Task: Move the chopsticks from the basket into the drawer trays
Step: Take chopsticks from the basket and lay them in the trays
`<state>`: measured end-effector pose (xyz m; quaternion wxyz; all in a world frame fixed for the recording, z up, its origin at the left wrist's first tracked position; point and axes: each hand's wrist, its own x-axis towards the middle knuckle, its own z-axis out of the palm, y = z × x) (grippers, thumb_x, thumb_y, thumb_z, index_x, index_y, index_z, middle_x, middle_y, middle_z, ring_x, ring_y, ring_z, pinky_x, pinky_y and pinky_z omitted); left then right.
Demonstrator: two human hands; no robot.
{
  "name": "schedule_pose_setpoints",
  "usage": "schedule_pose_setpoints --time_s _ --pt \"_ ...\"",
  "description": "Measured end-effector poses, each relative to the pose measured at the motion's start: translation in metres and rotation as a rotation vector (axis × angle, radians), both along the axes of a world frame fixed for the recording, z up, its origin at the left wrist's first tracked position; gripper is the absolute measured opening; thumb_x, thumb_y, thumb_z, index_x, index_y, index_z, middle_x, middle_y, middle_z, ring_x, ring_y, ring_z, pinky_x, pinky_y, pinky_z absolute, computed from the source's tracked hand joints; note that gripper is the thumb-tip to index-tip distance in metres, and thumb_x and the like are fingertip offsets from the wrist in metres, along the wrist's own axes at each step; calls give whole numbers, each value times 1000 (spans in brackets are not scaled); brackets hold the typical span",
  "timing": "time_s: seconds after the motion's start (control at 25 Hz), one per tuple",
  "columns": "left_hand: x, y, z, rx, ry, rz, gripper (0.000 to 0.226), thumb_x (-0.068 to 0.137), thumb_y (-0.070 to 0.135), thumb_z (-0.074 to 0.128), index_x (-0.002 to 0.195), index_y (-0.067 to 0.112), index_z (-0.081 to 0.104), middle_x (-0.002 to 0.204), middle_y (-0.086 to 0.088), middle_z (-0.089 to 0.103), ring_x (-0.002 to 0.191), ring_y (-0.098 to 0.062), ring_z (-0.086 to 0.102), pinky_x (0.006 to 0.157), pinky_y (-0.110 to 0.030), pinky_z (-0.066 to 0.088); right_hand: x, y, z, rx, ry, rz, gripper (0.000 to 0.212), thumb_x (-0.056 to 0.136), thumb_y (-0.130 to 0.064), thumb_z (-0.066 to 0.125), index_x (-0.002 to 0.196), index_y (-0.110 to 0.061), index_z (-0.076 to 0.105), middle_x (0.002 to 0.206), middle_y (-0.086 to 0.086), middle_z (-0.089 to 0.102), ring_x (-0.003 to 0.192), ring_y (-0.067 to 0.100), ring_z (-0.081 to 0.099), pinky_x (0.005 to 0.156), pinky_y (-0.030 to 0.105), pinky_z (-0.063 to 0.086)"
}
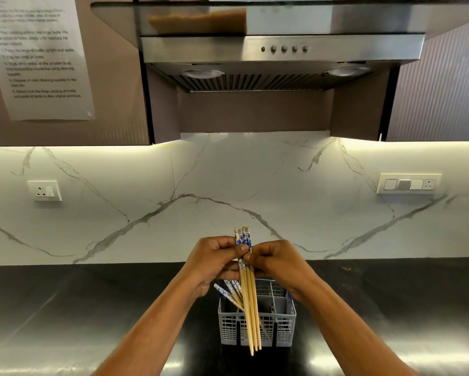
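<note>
Bundle of held chopsticks (248,299): pale bamboo shafts with blue-and-white patterned square tops, long axis near vertical, patterned ends up, tapered tips down and hanging in front of the grey plastic cutlery basket (279,329) on the dark countertop (65,308). Gripped between both hands above the basket: left hand (214,263) curled round the upper shafts from the left with thumb across the patterned section, right hand (275,260) pinching the same section from the right. More matching chopsticks (229,293) leaning leftward in the basket's left rear compartment, patterned ends up.
</note>
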<state>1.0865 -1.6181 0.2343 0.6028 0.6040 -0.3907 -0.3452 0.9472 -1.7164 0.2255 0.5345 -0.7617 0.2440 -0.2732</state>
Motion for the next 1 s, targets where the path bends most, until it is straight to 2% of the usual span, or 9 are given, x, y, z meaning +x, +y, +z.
schedule_pose_setpoints --time_s 0.12,0.36,0.52,0.6,0.72,0.88,1.0 --pt "1 -2 -2 26 25 -21 15 88 12 71 101 6 74 90 -14 79 77 -25 77 67 -34 64 -1 -3 -3 23 -1 0 14 91 -10 66 86 -2 75 87 16 77 86 30 75 90 46 59" --pt "5 0 -8 58 22 -25 21 88 17 71 105 6 72 95 -13 79 86 -30 77 83 -47 61 -6 -1 -9 124 -37 -24 15 90 -15 69 80 -6 76 86 15 77 85 29 75 89 42 60" --pt "16 19 -34 109 84 -12 24 89 15 70 110 5 70 99 -14 78 90 -31 76 82 -45 61 -26 -5 -33 190 49 -51 15 87 -19 73 84 -5 76 75 6 76 68 13 71 78 32 60" --pt "13 36 -73 153 114 -13 19 92 12 66 109 6 71 100 -14 78 90 -30 76 78 -42 63 -39 0 -71 226 117 -50 15 86 -19 74 86 -4 78 75 6 76 69 13 70 75 29 58" --pt "0 71 -152 259 180 -3 16 92 8 64 107 8 70 97 -11 78 82 -25 77 71 -38 64 -58 25 -152 320 220 -95 14 87 -19 74 88 -6 78 82 10 77 78 22 73 81 36 61" --pt "-20 124 -255 450 264 32 18 94 11 62 110 12 69 98 -11 78 85 -28 76 77 -43 63 -89 80 -256 402 354 -168 17 92 -18 68 89 -2 75 85 17 75 80 27 75 80 33 62" --pt "-34 158 -318 598 299 73 22 95 13 62 115 10 68 101 -14 77 92 -35 74 79 -44 62 -102 118 -316 458 464 -216 18 92 -18 67 87 -3 76 81 10 76 76 22 75 80 35 63"
